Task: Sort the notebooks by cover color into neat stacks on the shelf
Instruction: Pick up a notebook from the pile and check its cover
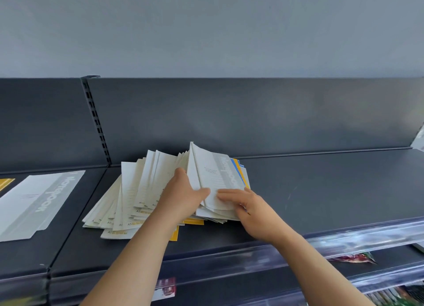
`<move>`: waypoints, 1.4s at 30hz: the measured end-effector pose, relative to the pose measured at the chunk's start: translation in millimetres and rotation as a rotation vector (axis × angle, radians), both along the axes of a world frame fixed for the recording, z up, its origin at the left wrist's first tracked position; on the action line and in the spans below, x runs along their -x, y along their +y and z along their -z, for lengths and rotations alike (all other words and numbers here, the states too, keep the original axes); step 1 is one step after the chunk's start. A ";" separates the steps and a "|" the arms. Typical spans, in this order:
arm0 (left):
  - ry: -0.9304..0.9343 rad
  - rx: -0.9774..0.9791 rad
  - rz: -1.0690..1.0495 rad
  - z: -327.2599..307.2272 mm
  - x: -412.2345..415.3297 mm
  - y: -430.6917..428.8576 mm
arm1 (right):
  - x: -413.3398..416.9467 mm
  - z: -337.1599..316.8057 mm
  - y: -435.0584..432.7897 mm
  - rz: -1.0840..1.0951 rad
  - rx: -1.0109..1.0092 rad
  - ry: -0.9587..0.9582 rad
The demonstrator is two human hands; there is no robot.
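Note:
A fanned pile of thin notebooks (128, 202) lies on the dark shelf (321, 191), mostly back covers up, cream white. My left hand (183, 191) grips a tilted bundle of them, thumb on a white-covered notebook (213, 175) that stands half raised. My right hand (247, 204) presses its fingertips on the lower edge of that same notebook. Blue and yellow notebook edges (238, 170) peek out behind the raised one. Yellow covers (192, 220) show under the pile near my left wrist. A single white notebook (39, 202) lies flat on the shelf section to the left.
A yellow cover (5, 183) shows at the far left edge. The slotted upright (95, 120) divides the shelf back panel. A clear price rail (344, 234) runs along the shelf front; lower shelves hold coloured packs (353, 258).

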State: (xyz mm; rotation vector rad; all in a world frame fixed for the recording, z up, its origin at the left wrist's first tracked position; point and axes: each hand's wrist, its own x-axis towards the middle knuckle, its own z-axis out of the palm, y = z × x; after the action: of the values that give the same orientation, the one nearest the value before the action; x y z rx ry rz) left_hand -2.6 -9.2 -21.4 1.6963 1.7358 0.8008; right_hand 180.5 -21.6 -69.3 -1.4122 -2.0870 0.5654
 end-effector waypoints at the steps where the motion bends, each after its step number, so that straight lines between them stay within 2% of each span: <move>1: 0.027 -0.008 0.001 0.2 0.3 -0.8 | 0.3 -1.5 -1.0 0.034 0.016 0.028; 4: 0.041 -0.038 0.006 1.1 3.5 -2.6 | -4.2 -6.5 -3.1 0.195 0.027 0.100; 7: -0.058 -0.045 -0.015 1.2 10.1 -6.2 | -5.7 -9.6 -0.7 0.279 0.070 0.077; 15: -0.161 -0.065 -0.084 -1.9 26.8 -18.0 | 21.1 -11.9 4.1 0.221 0.041 0.129; 22: -0.218 -0.003 0.007 -5.2 40.1 -19.1 | 25.4 -14.6 4.5 0.237 0.094 0.191; 26: -0.284 -0.067 -0.070 -3.1 42.5 -20.7 | 30.0 -17.5 4.8 0.240 0.080 0.199; 29: -0.319 -0.135 -0.129 -4.7 48.0 -27.0 | 42.5 -26.6 7.0 0.244 0.030 0.310; 32: -0.330 -0.193 -0.181 -8.0 62.9 -34.3 | 64.3 -41.3 10.7 0.198 -0.023 0.465; 37: -0.251 -0.205 -0.287 -9.9 114.8 -51.1 | 122.3 -56.4 9.7 0.073 -0.078 0.512; 42: -0.252 -0.269 -0.400 -8.9 182.7 -70.9 | 190.6 -55.3 3.7 0.026 0.040 0.615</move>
State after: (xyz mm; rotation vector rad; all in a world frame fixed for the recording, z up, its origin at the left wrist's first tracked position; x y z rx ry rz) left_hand -185.3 -80.1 -12.5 1.3442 1.8747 1.4176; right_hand -10.1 -17.9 -14.0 -1.0989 -1.5687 0.9020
